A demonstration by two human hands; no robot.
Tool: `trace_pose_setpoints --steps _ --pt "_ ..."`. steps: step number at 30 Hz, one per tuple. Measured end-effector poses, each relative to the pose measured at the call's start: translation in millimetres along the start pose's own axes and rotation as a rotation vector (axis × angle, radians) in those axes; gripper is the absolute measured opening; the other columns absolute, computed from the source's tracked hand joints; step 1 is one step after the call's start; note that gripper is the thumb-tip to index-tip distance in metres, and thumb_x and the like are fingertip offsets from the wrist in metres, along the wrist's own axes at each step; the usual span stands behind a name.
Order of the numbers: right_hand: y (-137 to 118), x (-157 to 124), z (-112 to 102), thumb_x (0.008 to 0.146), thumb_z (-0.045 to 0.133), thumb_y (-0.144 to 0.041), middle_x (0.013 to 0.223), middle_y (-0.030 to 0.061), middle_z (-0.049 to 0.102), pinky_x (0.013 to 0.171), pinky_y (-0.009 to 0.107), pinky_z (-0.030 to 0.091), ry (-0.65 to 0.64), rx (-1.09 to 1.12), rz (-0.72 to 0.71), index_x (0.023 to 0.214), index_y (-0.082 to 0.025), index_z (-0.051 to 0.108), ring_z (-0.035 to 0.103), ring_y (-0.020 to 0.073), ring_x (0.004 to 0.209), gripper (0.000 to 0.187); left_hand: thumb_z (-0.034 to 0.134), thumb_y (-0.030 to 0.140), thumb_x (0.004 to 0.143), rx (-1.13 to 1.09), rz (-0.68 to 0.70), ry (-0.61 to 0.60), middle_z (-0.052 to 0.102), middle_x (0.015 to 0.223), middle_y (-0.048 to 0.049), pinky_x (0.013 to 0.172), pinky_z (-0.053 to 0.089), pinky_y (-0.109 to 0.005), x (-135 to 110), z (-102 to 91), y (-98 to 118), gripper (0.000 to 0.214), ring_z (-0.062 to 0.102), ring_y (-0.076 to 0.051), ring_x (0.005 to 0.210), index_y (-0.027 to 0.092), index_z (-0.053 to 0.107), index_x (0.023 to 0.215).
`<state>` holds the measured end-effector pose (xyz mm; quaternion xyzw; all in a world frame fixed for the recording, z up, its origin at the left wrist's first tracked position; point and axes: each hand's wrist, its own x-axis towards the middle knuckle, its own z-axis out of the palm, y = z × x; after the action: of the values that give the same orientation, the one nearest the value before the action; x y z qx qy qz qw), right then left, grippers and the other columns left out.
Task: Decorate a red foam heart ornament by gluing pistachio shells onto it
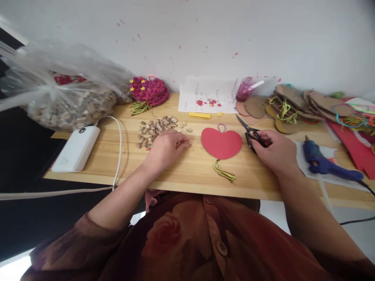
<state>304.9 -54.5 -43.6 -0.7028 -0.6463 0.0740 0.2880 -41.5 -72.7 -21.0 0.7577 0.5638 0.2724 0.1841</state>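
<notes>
My left hand (166,148) rests palm down on the wooden table (193,171), its fingers curled at the edge of a small heap of pistachio shells (155,128); what lies under the fingers is hidden. My right hand (275,150) grips the handles of black scissors (249,130), whose blades point up and left on the table. Between the hands lies a red apple-shaped paper cutout (221,142) with a purple loop on top and a yellow-green tassel (224,171) below.
A blue glue gun (325,162) lies on white paper at the right. A white power bank (76,148) with cable sits left, behind it a plastic bag of shells (67,101). Along the back: a finished purple shell ornament (149,89), a paper sheet with red stars (208,97), a pink cup (246,88), cardboard shapes (295,101).
</notes>
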Motion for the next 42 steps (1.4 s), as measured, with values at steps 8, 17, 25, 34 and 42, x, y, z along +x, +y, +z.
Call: trace_pose_setpoints --steps 8,17,25,34,42 --pt "-2.2 -0.4 -1.6 0.079 0.072 -0.048 0.09 0.0086 0.079 0.074 0.038 0.055 -0.012 -0.008 0.018 0.096 -0.023 0.075 0.072 0.0253 0.078 0.031 0.061 0.015 0.09 0.108 0.085 -0.023 0.076 0.091 -0.0084 0.084 0.054 -0.037 3.6 10.7 1.2 0.022 0.069 -0.025 0.088 0.019 0.082 0.09" --pt "-1.7 -2.2 -1.0 0.081 0.072 -0.05 0.092 0.0084 0.08 0.072 0.037 0.054 -0.022 0.004 -0.013 0.096 -0.023 0.075 0.073 0.0253 0.079 0.03 0.063 0.02 0.094 0.172 0.162 0.032 0.076 0.09 -0.0092 0.085 0.053 -0.039 1.3 7.3 2.4 0.017 0.068 -0.026 0.089 0.018 0.079 0.091" --pt "2.3 -0.8 0.5 0.081 0.071 -0.051 0.089 0.009 0.08 0.07 0.036 0.052 -0.021 -0.001 -0.025 0.096 -0.022 0.075 0.072 0.0251 0.077 0.033 0.061 0.016 0.092 0.189 0.204 -0.019 0.077 0.087 -0.0093 0.083 0.054 -0.038 5.0 7.4 3.2 0.02 0.069 -0.025 0.086 0.016 0.079 0.087" --pt "0.4 -1.0 -0.8 0.08 0.072 -0.049 0.089 0.0105 0.079 0.069 0.037 0.051 -0.023 0.014 -0.028 0.096 -0.021 0.075 0.071 0.0255 0.076 0.033 0.061 0.018 0.093 0.185 0.193 -0.011 0.077 0.088 -0.0098 0.083 0.053 -0.038 1.8 6.6 3.4 0.019 0.069 -0.025 0.085 0.016 0.079 0.089" --pt "-6.1 -4.9 0.7 0.082 0.072 -0.045 0.087 0.009 0.079 0.069 0.035 0.054 0.039 0.16 -0.039 0.097 -0.02 0.075 0.071 0.023 0.073 0.029 0.059 0.013 0.089 0.183 0.142 -0.086 0.075 0.086 -0.0118 0.079 0.052 -0.036 5.5 4.3 9.9 0.02 0.068 -0.024 0.081 0.013 0.079 0.087"
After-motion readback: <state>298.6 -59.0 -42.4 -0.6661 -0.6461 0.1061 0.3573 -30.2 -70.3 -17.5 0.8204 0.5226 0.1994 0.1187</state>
